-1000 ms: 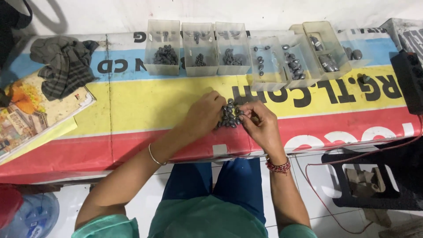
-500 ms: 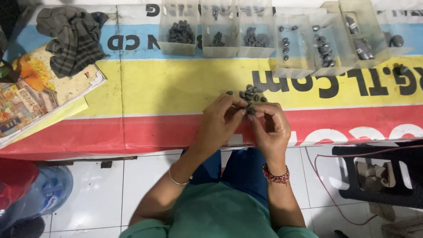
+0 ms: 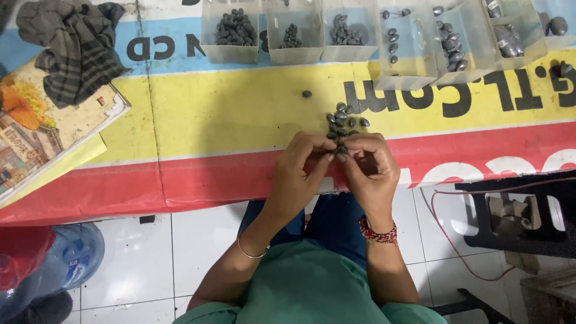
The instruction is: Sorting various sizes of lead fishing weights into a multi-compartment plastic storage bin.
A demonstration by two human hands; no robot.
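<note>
A small heap of dark grey oval metal weights [image 3: 343, 122] lies on the banner-covered table [image 3: 228, 114], just beyond my fingers. My left hand [image 3: 298, 173] and my right hand [image 3: 370, 168] meet fingertip to fingertip at the near edge of the heap, pinching small weights between them. One single weight [image 3: 306, 94] lies apart, to the left of the heap. My right wrist wears a red beaded bracelet, my left a thin bangle.
Several clear plastic bins [image 3: 293, 30] with sorted grey weights line the far side of the table. A dark checked cloth [image 3: 72, 48] lies on a picture book [image 3: 36, 138] at far left. A black stool [image 3: 522, 210] and a blue water jug [image 3: 66, 258] stand on the tiled floor.
The view has dropped, so the table sits higher in frame. My hands have drawn slightly toward me, staying together at the heap of weights.
</note>
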